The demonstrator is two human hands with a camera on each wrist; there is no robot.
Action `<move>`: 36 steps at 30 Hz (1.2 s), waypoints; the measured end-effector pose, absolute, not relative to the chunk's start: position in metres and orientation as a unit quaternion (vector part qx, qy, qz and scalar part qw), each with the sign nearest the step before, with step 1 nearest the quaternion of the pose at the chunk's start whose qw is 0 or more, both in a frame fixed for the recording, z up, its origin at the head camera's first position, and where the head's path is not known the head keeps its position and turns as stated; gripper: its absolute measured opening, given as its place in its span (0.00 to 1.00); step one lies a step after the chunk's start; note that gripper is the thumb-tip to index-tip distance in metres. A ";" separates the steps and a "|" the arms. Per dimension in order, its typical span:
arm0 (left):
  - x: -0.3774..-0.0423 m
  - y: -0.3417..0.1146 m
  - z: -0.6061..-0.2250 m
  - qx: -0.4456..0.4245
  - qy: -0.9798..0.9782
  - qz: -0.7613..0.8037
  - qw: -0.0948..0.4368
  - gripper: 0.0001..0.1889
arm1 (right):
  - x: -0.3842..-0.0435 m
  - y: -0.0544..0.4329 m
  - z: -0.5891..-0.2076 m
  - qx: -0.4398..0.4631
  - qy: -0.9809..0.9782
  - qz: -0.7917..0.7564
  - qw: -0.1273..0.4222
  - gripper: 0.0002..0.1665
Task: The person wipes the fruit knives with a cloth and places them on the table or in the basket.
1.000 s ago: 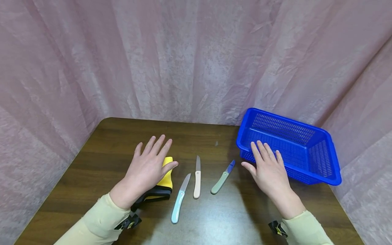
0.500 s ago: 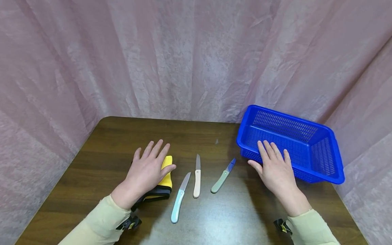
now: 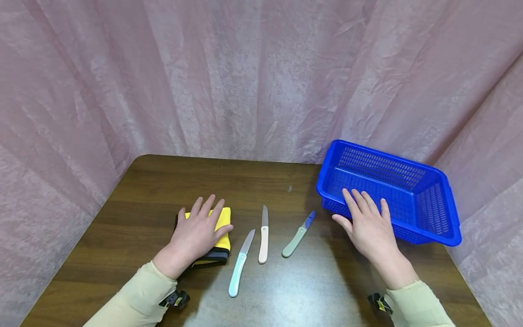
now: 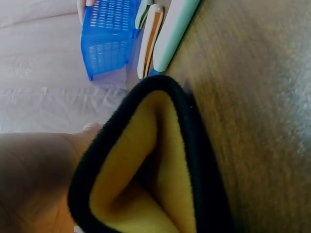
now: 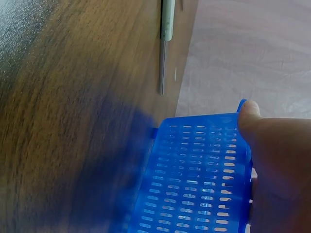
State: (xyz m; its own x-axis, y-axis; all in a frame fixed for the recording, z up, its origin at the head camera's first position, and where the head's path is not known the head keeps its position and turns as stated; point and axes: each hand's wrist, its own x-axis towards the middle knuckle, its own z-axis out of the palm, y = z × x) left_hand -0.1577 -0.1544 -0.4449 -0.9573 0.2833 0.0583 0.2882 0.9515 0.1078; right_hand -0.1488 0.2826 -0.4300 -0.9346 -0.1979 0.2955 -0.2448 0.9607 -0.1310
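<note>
My left hand (image 3: 194, 236) is spread, palm down, over a folded yellow cloth (image 3: 223, 222) with a black and grey border. In the left wrist view the cloth (image 4: 116, 162) bulges in a loose fold beside the hand (image 4: 34, 179); whether they touch I cannot tell. My right hand (image 3: 369, 229), fingers extended, is at the near rim of a blue plastic basket (image 3: 439, 209). The right wrist view has its thumb beside the rim; contact is unclear. Between the hands lie three small knives: one turquoise-handled (image 3: 237, 274), one cream-handled (image 3: 263, 245), one green-handled (image 3: 295, 243) with a bluish blade.
The brown wooden table (image 3: 163, 181) ends at a pink curtain (image 3: 245, 81) behind it and at both sides. Bare blades of the knives point away from me. The basket stands at the table's back right.
My left hand has lowered and drawn slightly nearer over the cloth, uncovering more of its yellow. The right hand has shifted a little to the right along the basket's near side.
</note>
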 end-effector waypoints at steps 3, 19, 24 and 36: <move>-0.157 -0.153 -0.448 -0.141 -0.988 -0.060 0.004 0.41 | -0.149 0.283 -0.431 0.112 -0.980 0.085 0.140 0.43; -0.151 -0.152 -0.461 -0.138 -0.989 -0.056 -0.023 0.38 | -0.150 0.285 -0.442 0.128 -0.967 0.110 0.188 0.38; -0.151 -0.152 -0.462 -0.141 -0.988 -0.049 -0.026 0.37 | -0.151 0.286 -0.446 0.135 -0.961 0.119 0.208 0.39; -0.153 -0.155 -0.464 -0.136 -0.988 -0.066 -0.034 0.38 | -0.154 0.282 -0.446 0.160 -0.954 0.139 0.212 0.38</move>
